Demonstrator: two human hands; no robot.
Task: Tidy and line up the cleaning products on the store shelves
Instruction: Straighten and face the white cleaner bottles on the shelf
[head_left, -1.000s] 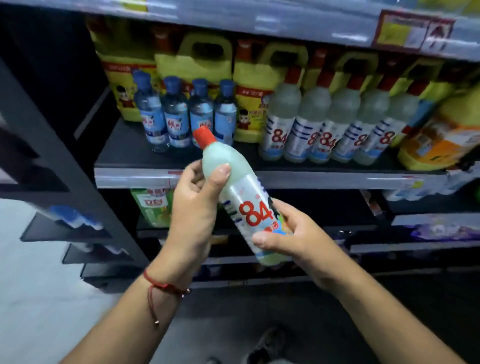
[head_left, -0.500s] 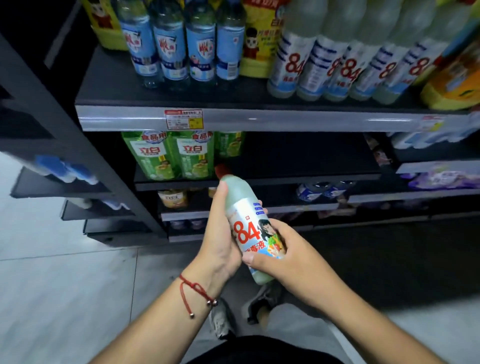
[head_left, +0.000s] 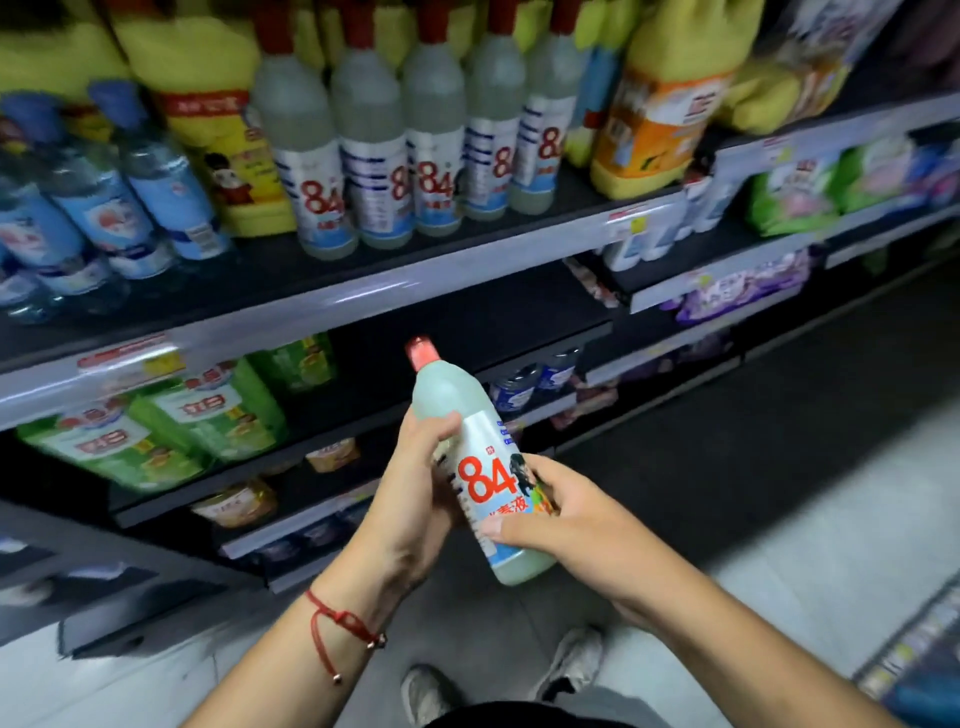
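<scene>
My view has swung right since before, and I still see both hands, left (head_left: 415, 483) and right (head_left: 561, 514), fingers curled round the bottle (head_left: 480, 467), below the shelf (head_left: 363, 296), above the grey floor (head_left: 779, 509).

- The view swung toward 3 o'clock and tipped clockwise, so the shelf edge (head_left: 363, 291) that had run level now climbed toward 2 o'clock.
- The row of red-capped bottles (head_left: 410, 150) moved from 1 o'clock toward 12 o'clock and showed more of its necks and caps.
- The held bottle (head_left: 478, 467) went from leaning toward 11 o'clock to standing closer to 12 o'clock, its red cap clear of the thumb.
- The left hand (head_left: 415, 488) slid lower on the bottle, the thumb now lying at the top of the label instead of near the cap.
- The person's shoes (head_left: 431, 696) came further into view at 6 o'clock.
</scene>
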